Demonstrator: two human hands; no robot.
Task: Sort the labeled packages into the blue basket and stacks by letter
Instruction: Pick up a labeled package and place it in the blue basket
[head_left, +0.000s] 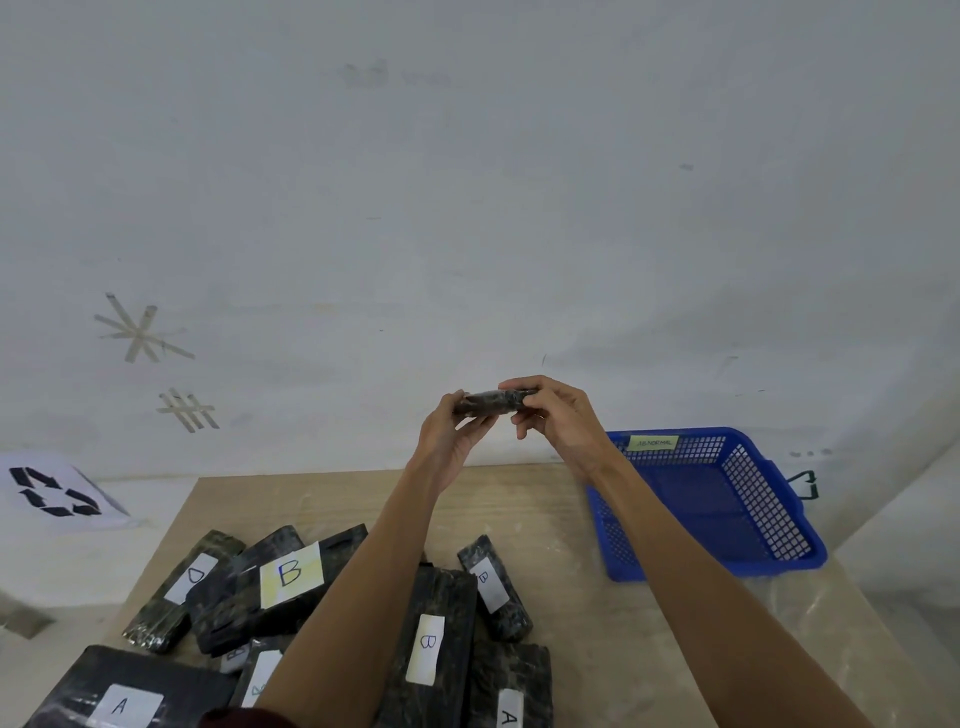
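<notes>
I hold a small dark wrapped package (491, 402) edge-on, raised in front of the wall. My left hand (454, 436) grips its left end and my right hand (553, 415) pinches its right end; its label is hidden. Below my arms, several black packages lie in a loose pile on the wooden table (571, 519): one marked D (195, 577), a large one with a yellowish B label (291, 574), two more B packages (428, 652) (491, 584), and A packages (122, 704) (509, 717). The blue basket (769, 499) stands at the table's back right, with nothing visible inside.
A white sheet with a black recycling symbol (54, 496) lies left of the table. Tape marks (137, 332) stick to the wall. A green clip (805, 483) shows behind the basket. Bare tabletop lies between the pile and the basket.
</notes>
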